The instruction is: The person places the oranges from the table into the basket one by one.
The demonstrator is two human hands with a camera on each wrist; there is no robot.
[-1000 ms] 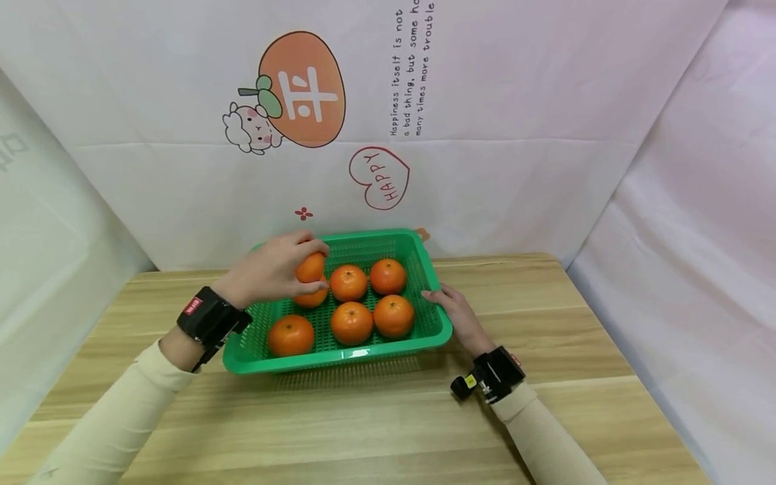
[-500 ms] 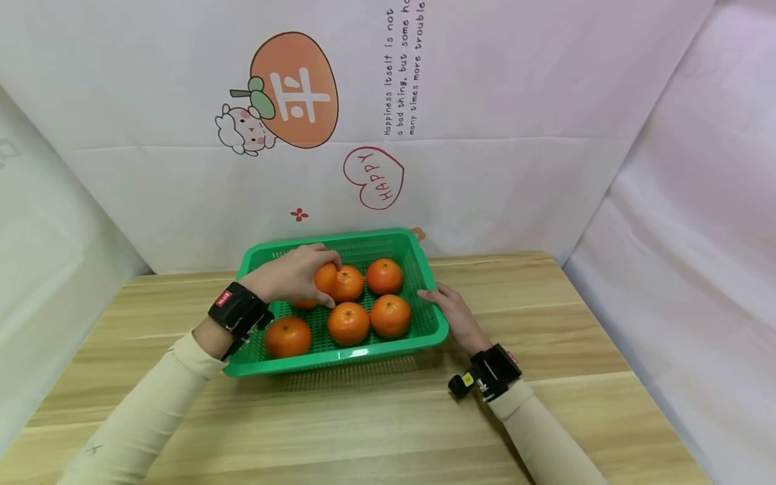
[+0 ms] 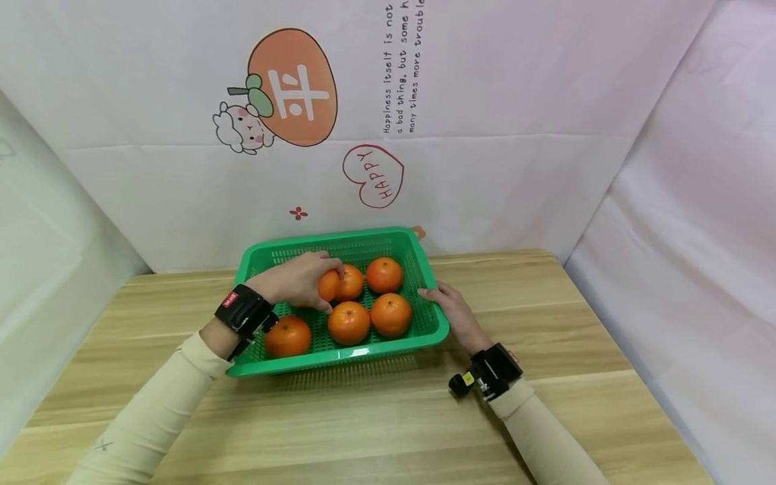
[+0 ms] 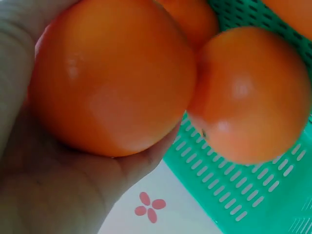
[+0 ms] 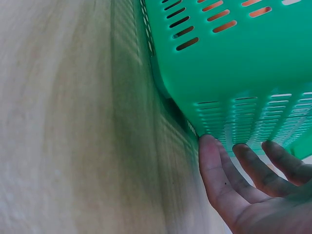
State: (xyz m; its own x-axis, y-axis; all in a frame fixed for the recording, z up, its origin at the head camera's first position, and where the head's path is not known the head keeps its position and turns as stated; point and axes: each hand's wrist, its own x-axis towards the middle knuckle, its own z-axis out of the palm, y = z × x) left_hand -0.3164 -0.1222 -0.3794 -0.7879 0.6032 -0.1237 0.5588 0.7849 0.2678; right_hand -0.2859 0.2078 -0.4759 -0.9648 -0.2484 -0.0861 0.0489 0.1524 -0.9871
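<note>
A green plastic basket (image 3: 339,351) with slotted walls holds several oranges. My left hand (image 3: 296,277) reaches over its left side and grips one orange (image 3: 329,285), thumb toward the near side. In the left wrist view the held orange (image 4: 117,78) fills the palm and overlaps a neighbouring orange (image 4: 251,95). At the basket's right side my right hand (image 3: 457,315) holds the wall, its thumb over the rim. The right wrist view shows its fingers (image 5: 263,175) against the outside of the slotted wall. Part of the basket's left interior is hidden beneath my left hand.
The basket stands on a wooden table (image 3: 376,417), close to a white printed cloth (image 3: 497,195) hanging behind it. More white cloth (image 3: 697,256) hangs at the right. Inside the basket, an orange (image 3: 287,337) lies at the near left corner.
My left hand has moved right and lower into the basket with the orange, bringing it beside the others. The right hand keeps its hold on the basket's side.
</note>
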